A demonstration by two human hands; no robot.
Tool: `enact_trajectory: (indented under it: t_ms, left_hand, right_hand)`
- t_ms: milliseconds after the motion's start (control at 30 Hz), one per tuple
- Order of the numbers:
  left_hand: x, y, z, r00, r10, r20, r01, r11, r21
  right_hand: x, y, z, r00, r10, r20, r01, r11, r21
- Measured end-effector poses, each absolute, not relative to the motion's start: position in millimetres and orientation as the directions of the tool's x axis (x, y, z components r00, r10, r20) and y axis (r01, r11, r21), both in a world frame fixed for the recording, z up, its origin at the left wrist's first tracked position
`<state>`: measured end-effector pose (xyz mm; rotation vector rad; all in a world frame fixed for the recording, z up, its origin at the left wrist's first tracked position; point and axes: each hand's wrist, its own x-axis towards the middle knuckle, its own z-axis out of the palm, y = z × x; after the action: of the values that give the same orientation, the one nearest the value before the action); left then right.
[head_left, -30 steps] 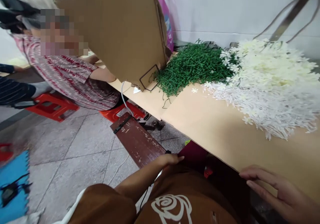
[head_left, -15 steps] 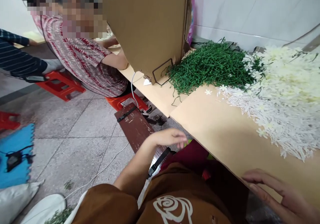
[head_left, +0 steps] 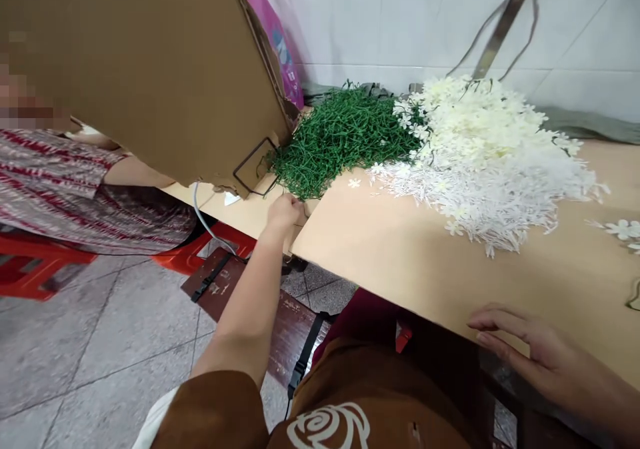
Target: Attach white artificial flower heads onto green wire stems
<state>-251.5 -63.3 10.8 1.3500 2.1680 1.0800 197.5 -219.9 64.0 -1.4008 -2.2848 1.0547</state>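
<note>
My left hand (head_left: 286,211) is closed at the near edge of the table, just in front of a pile of green plastic stems (head_left: 350,135). A thin dark green stem shows at its fingertips; the fingers partly hide it. My right hand (head_left: 525,339) rests open at the front edge of the tan board (head_left: 380,242), holding nothing, fingers slightly bent. Beyond it lies a heap of white stamen-like strands (head_left: 500,199), with cream artificial flowers (head_left: 485,122) piled behind. One loose flower (head_left: 354,183) lies near the green pile.
A large cardboard box (head_left: 150,69) stands at the left, with a bent wire frame (head_left: 256,165) at its base. A co-worker in a patterned shirt (head_left: 45,175) sits beyond it on a red stool (head_left: 40,262). A brown bench (head_left: 285,329) is below. More flowers (head_left: 625,230) lie far right.
My left hand has moved from above my lap forward to the table by the green pile, and its fingers have closed. The view has swung right. My right hand remains near the board's edge.
</note>
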Motion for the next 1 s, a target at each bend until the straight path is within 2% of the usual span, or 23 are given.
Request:
enact_trajectory:
  t_ms: [167,200,267,333,433,533,633,733,833,1000]
  left_hand:
    - [-227.3,-43.8,58.0,-0.527,0.831,0.178,0.473,0.113,0.874]
    - [-211.8,-37.5,67.5,-0.506,0.839,0.199,0.433,0.048,0.900]
    - [-173.1,-24.5,81.3,-0.407,0.885,0.227,0.198,-0.157,0.967]
    - [-130.2,-13.3,85.2,-0.320,0.920,0.226,0.142,-0.190,0.972]
    - [-71.5,-4.0,71.7,-0.118,0.979,0.165,0.028,-0.162,0.986]
    - [-29.3,-5.0,45.5,0.030,0.998,0.048,-0.130,-0.044,0.991]
    - [-6.8,-11.9,22.5,0.134,0.989,-0.056,-0.123,0.073,0.990]
    - [-1.9,-16.1,12.4,0.242,0.968,-0.057,-0.043,0.070,0.997]
    - [-11.1,-12.3,13.7,0.329,0.942,-0.071,-0.052,0.093,0.994]
    - [-41.6,1.0,22.3,0.566,0.818,-0.106,-0.064,0.171,0.983]
  right_hand:
    - [201.5,-195.3,69.2,-0.488,0.866,-0.110,0.669,0.291,-0.684]
    - [197.9,-186.2,72.3,-0.495,0.864,-0.092,0.662,0.306,-0.685]
    - [189.0,-165.8,78.2,-0.469,0.883,-0.030,0.668,0.333,-0.665]
    - [181.1,-145.3,81.6,-0.418,0.908,0.036,0.693,0.344,-0.633]
    - [177.1,-120.6,79.6,-0.283,0.953,0.110,0.735,0.289,-0.614]
    - [181.6,-104.0,70.5,-0.160,0.979,0.128,0.792,0.205,-0.575]
    - [184.2,-91.2,57.4,-0.099,0.983,0.157,0.818,0.170,-0.549]
    - [175.8,-78.1,45.6,-0.136,0.963,0.232,0.849,0.234,-0.473]
    - [159.0,-63.7,41.0,-0.226,0.937,0.268,0.875,0.316,-0.368]
    - [132.7,-42.6,44.9,-0.237,0.957,0.170,0.918,0.278,-0.283]
